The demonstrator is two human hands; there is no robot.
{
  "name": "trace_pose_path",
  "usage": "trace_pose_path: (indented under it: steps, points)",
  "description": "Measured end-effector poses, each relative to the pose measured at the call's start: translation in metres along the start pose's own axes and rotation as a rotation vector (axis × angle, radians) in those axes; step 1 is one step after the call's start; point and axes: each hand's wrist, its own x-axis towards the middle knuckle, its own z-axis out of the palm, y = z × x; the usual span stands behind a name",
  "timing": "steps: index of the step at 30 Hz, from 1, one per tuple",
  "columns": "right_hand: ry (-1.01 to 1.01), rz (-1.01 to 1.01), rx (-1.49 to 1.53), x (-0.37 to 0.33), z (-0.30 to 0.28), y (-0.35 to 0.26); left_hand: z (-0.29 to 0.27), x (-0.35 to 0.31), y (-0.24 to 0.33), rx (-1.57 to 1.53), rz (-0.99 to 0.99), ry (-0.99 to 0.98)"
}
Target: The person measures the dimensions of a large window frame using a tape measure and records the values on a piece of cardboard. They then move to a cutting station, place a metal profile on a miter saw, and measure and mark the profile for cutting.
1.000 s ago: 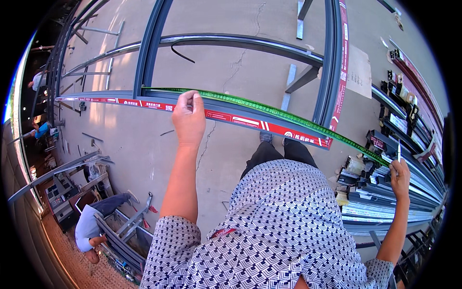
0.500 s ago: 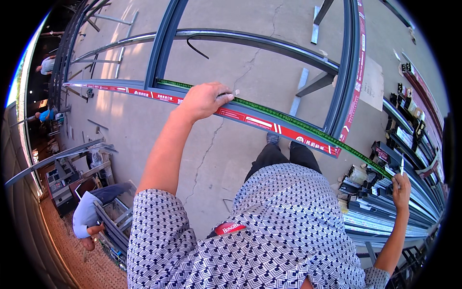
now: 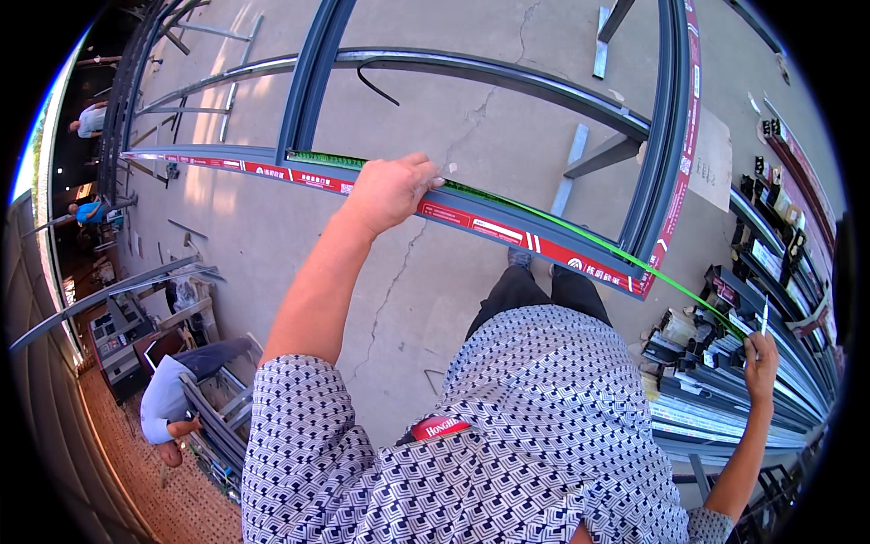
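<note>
Far L: co-worker (image 3: 172,394) in a light shirt, bent over a bin w/ metal lengths, well apart from the work. Next, the frame's grey L upright (image 3: 313,86) meets its bottom rail (image 3: 517,211), w/ red printed film (image 3: 494,229) along the near side. Green tape-measure blade (image 3: 328,160) lies along that rail; its L end is by the foot of the L upright, short way L of the L hand (image 3: 391,192). That hand: palm down, fingers curled over rail + blade; underside hidden, can't tell if it's pinching or just pressing. R of it the blade looks thin, prob. on edge, long axis approx. w/ the rail, angling down-R past the foot of the R upright (image 3: 660,136) & out beyond the frame corner. Cardboard (image 3: 713,163) just R of that upright, on floor. Far R: R hand (image 3: 761,361), fingers closed w/ white pen (image 3: 765,315) sticking up, at blade's R end; tape case not visible. L hand's nearer the blade's L end.
</note>
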Motion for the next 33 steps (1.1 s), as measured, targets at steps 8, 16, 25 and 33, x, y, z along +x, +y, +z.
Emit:
trace_pose_path:
  steps: [8, 16, 25, 33]
  points:
    - [-0.058, 0.058, -0.012, -0.003, -0.012, -0.010, 0.006, 0.004, -0.005, -0.016, 0.032, 0.017]
    - [-0.193, 0.191, -0.176, 0.000, -0.067, -0.073, 0.002, 0.007, 0.005, -0.015, -0.020, -0.029]
    - [-0.283, 0.292, -0.324, 0.000, -0.108, -0.123, -0.005, 0.013, 0.010, -0.001, -0.018, -0.098]
    - [-0.258, 0.258, -0.458, 0.002, -0.129, -0.160, -0.011, 0.015, 0.009, -0.032, -0.011, -0.132]
